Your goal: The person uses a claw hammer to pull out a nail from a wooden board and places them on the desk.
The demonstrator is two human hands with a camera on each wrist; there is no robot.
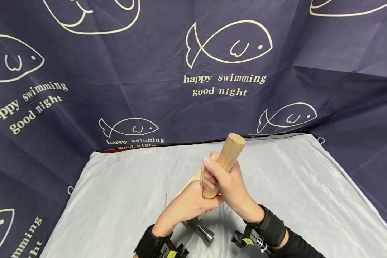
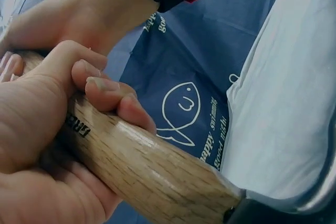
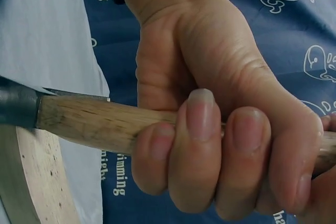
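A hammer with a wooden handle is held in both hands, tilted, its butt end up and away. Its metal head hangs low, close over the white cloth. My right hand grips the handle near the butt, fingers wrapped round it. Nearer the head, my left hand curls round the same handle; its fingers show in the right wrist view. Dark lettering marks the handle in the left wrist view. A pale wooden board lies beyond the hammer head, mostly hidden by the hands in the head view.
A thin nail shows just left of my left hand. White cloth covers the table. Dark blue curtains with fish drawings and lettering stand behind it and at both sides.
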